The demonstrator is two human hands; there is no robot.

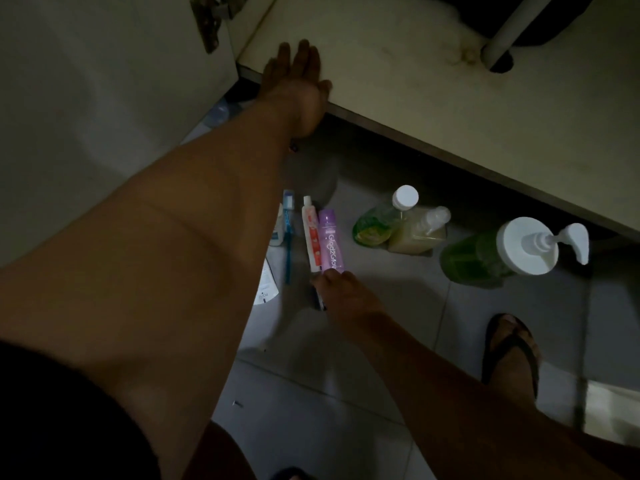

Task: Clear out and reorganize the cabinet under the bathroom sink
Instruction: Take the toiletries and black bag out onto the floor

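Left hand point(299, 76) spread flat on cabinet floor point(433, 81). Right hand point(341, 284) pinching end of purple tube point(330, 239), just right of toothpaste point(310, 233), on floor tiles point(398, 306).

Purple tube point(330, 240) and red-white toothpaste tube point(310, 233) lie side by side, touching, on the floor.

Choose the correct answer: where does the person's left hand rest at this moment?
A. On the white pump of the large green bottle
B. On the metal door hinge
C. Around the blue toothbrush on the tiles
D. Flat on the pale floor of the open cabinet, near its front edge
D: the left hand lies with straight fingers on the pale cabinet floor at its front edge, away from the bottles and tubes on the tiled floor.
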